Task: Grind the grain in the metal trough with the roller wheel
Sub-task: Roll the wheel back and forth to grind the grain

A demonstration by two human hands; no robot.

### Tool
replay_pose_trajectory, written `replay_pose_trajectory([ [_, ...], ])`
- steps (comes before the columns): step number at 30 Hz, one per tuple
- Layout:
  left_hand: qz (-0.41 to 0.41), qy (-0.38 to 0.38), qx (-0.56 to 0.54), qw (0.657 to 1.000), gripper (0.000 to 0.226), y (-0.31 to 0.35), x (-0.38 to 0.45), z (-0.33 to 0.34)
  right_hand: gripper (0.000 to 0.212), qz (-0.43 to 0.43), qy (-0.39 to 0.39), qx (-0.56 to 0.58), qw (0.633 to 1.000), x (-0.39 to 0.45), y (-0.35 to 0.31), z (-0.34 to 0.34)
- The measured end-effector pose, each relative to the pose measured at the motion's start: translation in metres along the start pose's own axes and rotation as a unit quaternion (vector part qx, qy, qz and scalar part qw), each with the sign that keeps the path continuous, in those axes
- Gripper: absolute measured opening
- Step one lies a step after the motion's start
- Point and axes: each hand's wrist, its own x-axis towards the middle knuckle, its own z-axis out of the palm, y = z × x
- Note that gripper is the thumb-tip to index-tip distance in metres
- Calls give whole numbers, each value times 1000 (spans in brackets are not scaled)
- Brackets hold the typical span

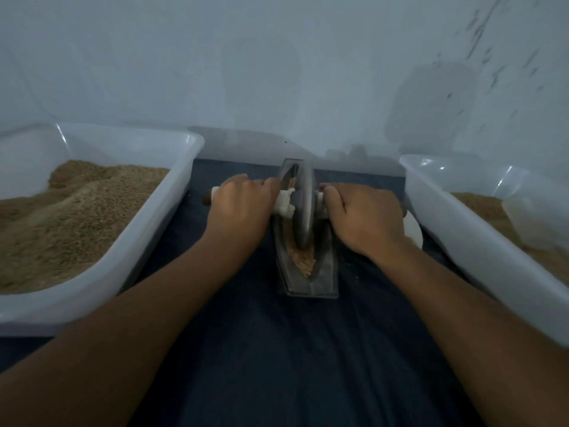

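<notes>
A narrow boat-shaped metal trough (323, 280) lies lengthwise on the dark cloth in the middle. Brown ground grain (303, 257) fills its groove. A grey metal roller wheel (303, 208) stands upright in the groove, about midway along the trough. Its axle handle runs out to both sides, wrapped in white near the wheel. My left hand (240, 208) grips the left handle, fingers curled over it. On the other side my right hand (363, 217) grips the right handle the same way. The handle's brown left tip (207, 199) pokes out past my left hand.
A large white plastic tub (172, 192) holding brownish grain stands at the left. A second white tub (437, 217) with grain and a small translucent container (535, 220) inside stands at the right. A pale wall rises close behind. Dark blue cloth (292, 359) covers the surface.
</notes>
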Motion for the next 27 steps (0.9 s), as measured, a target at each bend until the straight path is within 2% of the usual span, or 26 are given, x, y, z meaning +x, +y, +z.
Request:
replay_pose_trajectory([
  [5, -7, -17, -12, 1000, 23, -1, -21, -16, 48, -25, 31, 46, 998, -18, -11, -18],
  [10, 2, 3, -10, 1000, 24, 0, -23, -13, 48, -24, 44, 57, 997, -23, -10, -20],
  [17, 5, 19, -3, 1000, 8, -3, 7, 10, 49, 13, 27, -2, 1000, 7, 2, 13],
  [22, 1, 14, 23, 1000, 7, -4, 33, 29, 47, 28, -4, -40, 999, 38, 12, 29],
  [27, -11, 18, 57, 998, 8, -3, 51, 34, 45, 62, -60, -21, 996, 63, 21, 40],
])
